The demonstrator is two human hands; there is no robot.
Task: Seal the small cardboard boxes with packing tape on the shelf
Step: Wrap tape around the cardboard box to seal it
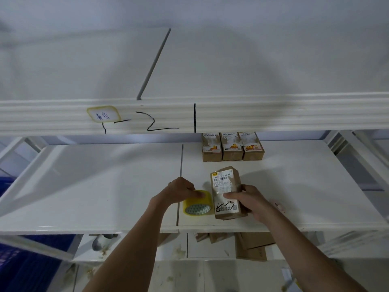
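In the head view I see the left hand (pixel 182 189) gripping the tape roll (pixel 197 204) on the white shelf (pixel 94 186). Just right of the roll, the right hand (pixel 248 200) grips a small cardboard box (pixel 225 186). Three more boxes (pixel 232 146) stand behind it, well apart.

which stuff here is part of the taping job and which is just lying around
In the job: tape roll under the left hand; labelled box in the right hand; three boxes at the shelf's back.
Lying about: cardboard on the lower level; blue crate.
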